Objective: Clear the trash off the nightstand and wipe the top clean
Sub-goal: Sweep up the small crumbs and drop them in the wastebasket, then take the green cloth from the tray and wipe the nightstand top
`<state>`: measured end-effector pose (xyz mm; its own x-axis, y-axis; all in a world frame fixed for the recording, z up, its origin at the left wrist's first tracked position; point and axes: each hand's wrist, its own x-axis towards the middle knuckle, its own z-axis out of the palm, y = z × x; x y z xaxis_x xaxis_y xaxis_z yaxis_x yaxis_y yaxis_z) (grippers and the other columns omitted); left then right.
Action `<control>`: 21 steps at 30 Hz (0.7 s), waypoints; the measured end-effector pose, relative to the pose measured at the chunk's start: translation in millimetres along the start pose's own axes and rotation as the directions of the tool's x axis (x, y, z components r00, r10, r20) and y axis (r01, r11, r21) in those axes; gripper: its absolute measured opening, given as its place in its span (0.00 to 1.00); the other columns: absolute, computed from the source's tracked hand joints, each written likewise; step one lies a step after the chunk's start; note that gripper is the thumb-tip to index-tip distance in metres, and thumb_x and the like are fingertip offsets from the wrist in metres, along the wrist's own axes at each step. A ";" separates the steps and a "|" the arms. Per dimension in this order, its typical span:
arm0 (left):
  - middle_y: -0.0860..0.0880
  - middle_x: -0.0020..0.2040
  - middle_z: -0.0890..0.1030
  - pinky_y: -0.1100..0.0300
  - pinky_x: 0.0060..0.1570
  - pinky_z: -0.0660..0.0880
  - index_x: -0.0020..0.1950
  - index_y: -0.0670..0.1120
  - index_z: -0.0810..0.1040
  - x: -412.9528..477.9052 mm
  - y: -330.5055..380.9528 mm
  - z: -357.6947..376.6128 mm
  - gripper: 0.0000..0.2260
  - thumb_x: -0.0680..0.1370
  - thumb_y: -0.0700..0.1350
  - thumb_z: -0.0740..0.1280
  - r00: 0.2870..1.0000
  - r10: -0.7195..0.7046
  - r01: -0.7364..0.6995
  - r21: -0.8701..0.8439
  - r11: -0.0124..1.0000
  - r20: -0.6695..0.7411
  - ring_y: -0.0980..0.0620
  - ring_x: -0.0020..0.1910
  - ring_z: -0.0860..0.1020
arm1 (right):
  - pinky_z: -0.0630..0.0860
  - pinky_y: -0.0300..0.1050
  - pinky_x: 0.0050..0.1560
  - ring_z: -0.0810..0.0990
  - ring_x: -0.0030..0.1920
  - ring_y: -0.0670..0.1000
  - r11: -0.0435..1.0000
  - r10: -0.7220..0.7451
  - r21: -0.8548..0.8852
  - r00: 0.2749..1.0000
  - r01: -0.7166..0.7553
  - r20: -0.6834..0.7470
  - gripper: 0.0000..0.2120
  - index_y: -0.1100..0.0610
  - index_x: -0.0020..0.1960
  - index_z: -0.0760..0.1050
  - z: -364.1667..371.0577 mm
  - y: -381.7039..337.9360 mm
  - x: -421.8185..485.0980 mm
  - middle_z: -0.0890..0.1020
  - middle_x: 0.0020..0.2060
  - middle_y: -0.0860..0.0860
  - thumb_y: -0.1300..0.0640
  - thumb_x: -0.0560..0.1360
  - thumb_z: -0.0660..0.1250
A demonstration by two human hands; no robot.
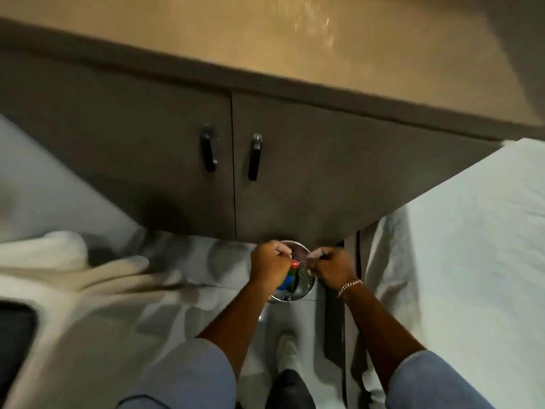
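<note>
The nightstand's beige top (265, 39) fills the upper part of the head view, and no item shows on the part I see. Below it are two grey doors with black handles (208, 149). A small round metal mesh trash bin (305, 286) stands on the floor at the foot of the nightstand. My left hand (269, 264) hovers over the bin's left side, closed on colourful trash (290, 276) in red, green and blue. My right hand (333, 268), with a bracelet at the wrist, is curled at the bin's right rim. Motion blur hides the fingers' exact grip.
A bed with white sheets (472, 231) runs along the right. Cream bedding (73, 270) lies at the left, with a dark object (14, 335) at the lower left edge. My shoe (290, 349) stands on the narrow floor strip between them.
</note>
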<state>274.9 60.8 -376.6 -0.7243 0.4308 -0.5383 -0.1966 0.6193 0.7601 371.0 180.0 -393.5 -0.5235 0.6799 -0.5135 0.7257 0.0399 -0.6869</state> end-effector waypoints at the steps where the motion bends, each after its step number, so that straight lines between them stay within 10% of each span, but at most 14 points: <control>1: 0.46 0.50 0.86 0.64 0.50 0.74 0.48 0.45 0.84 16.5 -21.1 17.0 0.08 0.75 0.39 0.65 1.000 -0.022 0.021 0.019 1.000 0.012 0.48 0.50 0.82 | 0.79 0.65 0.53 0.83 0.42 0.60 1.000 0.022 -0.008 1.000 -0.022 -0.005 0.09 0.52 0.29 0.81 12.0 23.5 18.7 0.85 0.37 0.62 0.63 0.64 0.77; 5: 0.49 0.52 0.85 0.70 0.48 0.76 0.52 0.47 0.84 68.7 -90.8 62.8 0.14 0.74 0.36 0.63 0.995 -0.052 0.050 0.022 0.999 0.082 0.52 0.49 0.82 | 0.79 0.49 0.51 0.84 0.47 0.61 0.976 -0.071 -0.209 0.997 0.062 -0.037 0.02 0.56 0.40 0.85 46.4 101.4 77.6 0.87 0.42 0.60 0.61 0.68 0.74; 8: 0.46 0.52 0.86 0.57 0.55 0.78 0.50 0.45 0.84 79.6 -109.9 62.0 0.13 0.73 0.36 0.62 1.000 -0.018 0.018 -0.009 1.000 0.008 0.47 0.52 0.83 | 0.79 0.48 0.48 0.84 0.45 0.61 0.906 -0.208 -0.389 0.976 0.165 -0.070 0.04 0.59 0.42 0.84 56.4 127.8 81.8 0.87 0.41 0.60 0.63 0.68 0.72; 14: 0.45 0.50 0.85 0.52 0.53 0.80 0.52 0.43 0.82 -11.5 -72.6 -32.7 0.11 0.74 0.33 0.64 0.971 0.045 -0.108 -0.266 0.958 -0.234 0.47 0.49 0.82 | 0.81 0.52 0.49 0.84 0.42 0.56 0.899 -0.406 -0.172 0.914 0.403 0.016 0.04 0.57 0.44 0.83 78.2 39.7 -13.0 0.86 0.40 0.55 0.63 0.70 0.73; 21: 0.47 0.49 0.84 0.55 0.48 0.81 0.51 0.51 0.81 -155.6 -53.0 -219.6 0.08 0.76 0.40 0.66 0.779 0.001 -0.388 -0.480 0.787 -0.627 0.50 0.48 0.83 | 0.75 0.26 0.38 0.82 0.41 0.45 0.663 -0.747 0.179 0.624 0.727 0.229 0.05 0.56 0.48 0.81 150.9 -144.7 -166.1 0.84 0.40 0.49 0.59 0.72 0.73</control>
<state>252.9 -183.2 -253.3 -0.9788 -0.0753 -0.1903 -0.1912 0.0054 0.9815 285.5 -49.2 -286.4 -0.9711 0.2268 0.0746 0.0204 0.3899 -0.9206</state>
